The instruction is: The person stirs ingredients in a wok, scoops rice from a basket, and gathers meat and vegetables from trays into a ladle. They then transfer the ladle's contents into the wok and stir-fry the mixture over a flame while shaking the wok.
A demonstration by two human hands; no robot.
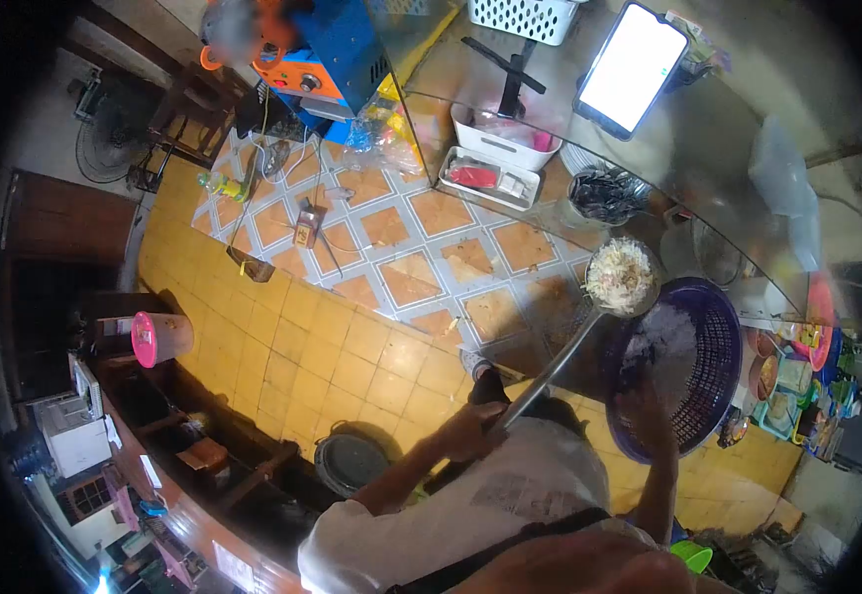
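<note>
My left hand (472,430) is wrapped around the long metal handle of a ladle (548,374). A heap of pale shredded food (620,276) fills the bowl of the ladle, which hangs over the far left rim of a purple plastic basket (723,342). Inside that basket lies a white mass (666,342) that I cannot identify. My right hand (646,408) reaches over the near side of the basket. Its fingers are dim against the basket's inside, so their grip does not show.
A tiled counter (391,233) runs ahead, carrying a blue and orange machine (317,74) and white trays (490,178). A device with a lit screen (634,69) stands beyond. On the yellow floor are a dark lidded tub (352,460) and a pink bucket (161,339).
</note>
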